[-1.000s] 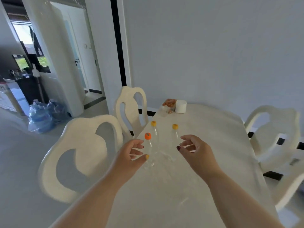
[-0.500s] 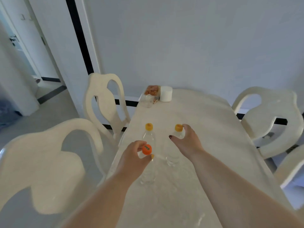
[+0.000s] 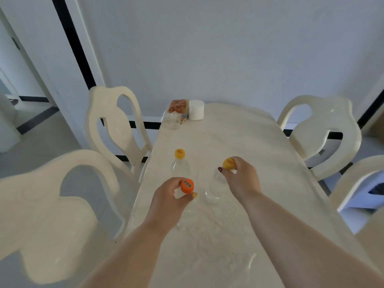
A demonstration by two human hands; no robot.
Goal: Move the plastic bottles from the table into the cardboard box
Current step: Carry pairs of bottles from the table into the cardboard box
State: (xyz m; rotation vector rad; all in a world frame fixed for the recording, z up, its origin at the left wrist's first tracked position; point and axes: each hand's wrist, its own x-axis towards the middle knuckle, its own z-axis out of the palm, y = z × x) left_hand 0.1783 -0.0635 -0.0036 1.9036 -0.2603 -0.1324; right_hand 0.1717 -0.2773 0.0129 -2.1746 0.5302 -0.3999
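Observation:
Three clear plastic bottles stand upright on the cream table (image 3: 259, 154). My left hand (image 3: 170, 196) grips the neck of the nearest one, the orange-capped bottle (image 3: 187, 186). My right hand (image 3: 241, 179) is closed around the neck of a yellow-capped bottle (image 3: 228, 163) to the right. Beyond my left hand a second yellow-capped bottle (image 3: 180, 163) stands untouched. No cardboard box can be made out with certainty; a brown edge shows at the far right (image 3: 377, 121).
At the table's far end sit a white cylinder (image 3: 196, 110), a bag of orange snacks (image 3: 178, 107) and a clear container (image 3: 172, 120). Cream chairs stand on the left (image 3: 116, 129) and right (image 3: 320, 134). A doorway opens at the left.
Both hands have closed on bottle necks: the left on the orange-capped bottle, the right on a yellow-capped one. The camera has tilted down and swung right.

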